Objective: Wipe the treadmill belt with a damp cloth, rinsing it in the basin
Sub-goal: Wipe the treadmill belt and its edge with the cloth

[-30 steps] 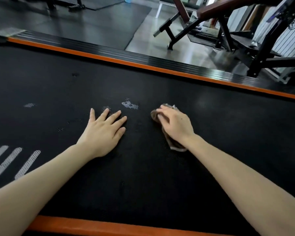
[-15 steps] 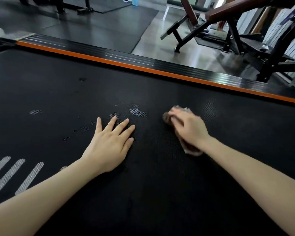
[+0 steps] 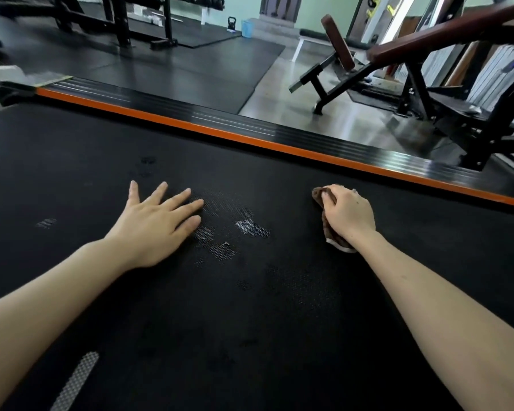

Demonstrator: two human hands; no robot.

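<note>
The black treadmill belt (image 3: 250,321) fills most of the view, and the orange strip (image 3: 250,138) along its far edge serves as the line to place everything else. On the near side of that strip, the left hand (image 3: 155,223) lies flat on the belt, palm down, with its fingers straight and spread apart and holding nothing. The right hand (image 3: 346,215) sits closer to the orange strip than the left hand does. Its fingers are curled over a brown cloth (image 3: 319,195), which it grips and presses against the belt. The cloth is bunched under the palm, with one end showing past the fingertips and a pale edge sticking out by the wrist on the side away from the strip. Between the two hands, a little farther from the strip than the fingertips, wet patches (image 3: 251,228) glisten on the textured belt surface. A smaller one (image 3: 45,223) lies beyond the left hand. Far from the strip, at the near edge of the view, a grey hatched mark (image 3: 74,381) is printed on the belt. Directly beyond the orange strip runs the black ribbed side rail (image 3: 235,121). Past that, on the gym floor, stand an incline bench (image 3: 339,43) with a dark red pad, a kettlebell (image 3: 232,23) and a light blue bin (image 3: 247,28).
</note>
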